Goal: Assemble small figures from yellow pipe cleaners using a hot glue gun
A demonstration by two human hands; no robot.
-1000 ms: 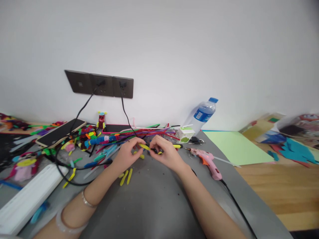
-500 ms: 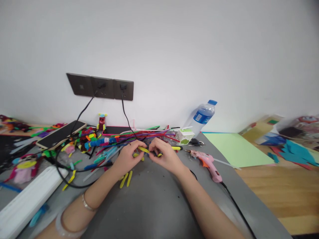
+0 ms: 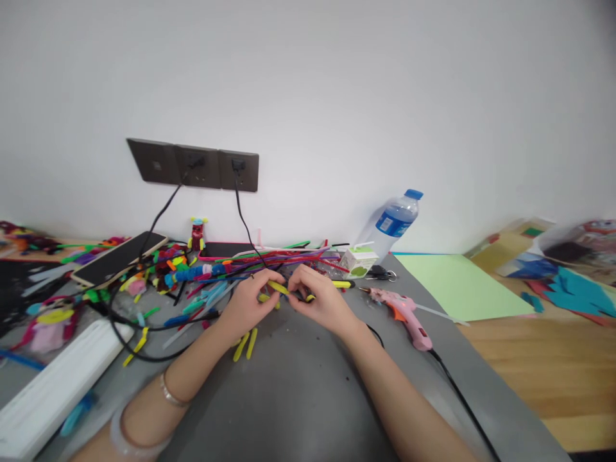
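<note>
Near the middle of the grey mat [image 3: 289, 398], my left hand [image 3: 253, 303] pinches a fuzzy yellow piece [image 3: 278, 287] between thumb and fingers. My right hand [image 3: 315, 300] is closed at the other end of this piece, its fingertips pressed together. Part of the piece is hidden by the fingers. More yellow bits show beneath both hands. Two short yellow strips [image 3: 251, 344] lie on the mat just below my left wrist. Behind the hands is a pile of coloured pipe cleaners [image 3: 283, 256].
A pink glue gun [image 3: 407, 314] with a black cord lies right. Behind it stand a small carton [image 3: 359, 261] and a water bottle [image 3: 397, 221]. Green paper [image 3: 462, 285] is farther right. At left are a white power strip [image 3: 62, 385], a phone [image 3: 120, 258], cables and fuzzy figures [image 3: 51, 324].
The view has shifted very slightly. Both hands keep nearly the same pose around the yellow piece.
</note>
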